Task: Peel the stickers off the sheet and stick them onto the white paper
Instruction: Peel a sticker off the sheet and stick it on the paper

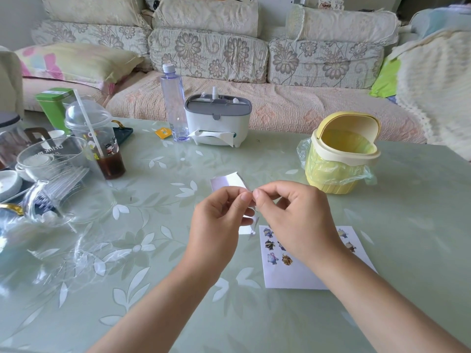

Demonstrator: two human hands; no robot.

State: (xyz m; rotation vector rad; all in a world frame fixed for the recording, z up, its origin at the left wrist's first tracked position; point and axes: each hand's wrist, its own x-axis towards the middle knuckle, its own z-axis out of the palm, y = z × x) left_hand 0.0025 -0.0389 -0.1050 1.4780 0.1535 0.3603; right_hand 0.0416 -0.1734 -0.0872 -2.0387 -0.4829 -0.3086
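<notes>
- The left grip holds the sticker sheet up over the desk. Its fingers are curled round the sheet's front and its thumb presses near the right edge.
- The right grip meets it there, with thumb and forefinger tips closed in a pinch on that same edge and the other fingers curled under. Whether a sticker is caught in the pinch is too small to tell.
- The sheet stands between and behind the two grips, white back showing. Its curled top corner rises above the left knuckles and its lower end pokes out below the left fingers.
- The white paper lies flat on the desk just under and beside the right grip, partly covered by the right wrist and forearm.
- Small cartoon stickers sit on the upper part of the paper, left of the wrist, and a few more show to the right of it.
- A yellow swing-lid bin with a bag liner stands beyond the right grip.
- A white tissue box and a clear bottle stand at the far edge of the desk.
- A domed cup with a straw and dark drink, a glass jug and a green tin crowd the left side.
- A floral sofa runs behind the desk.
</notes>
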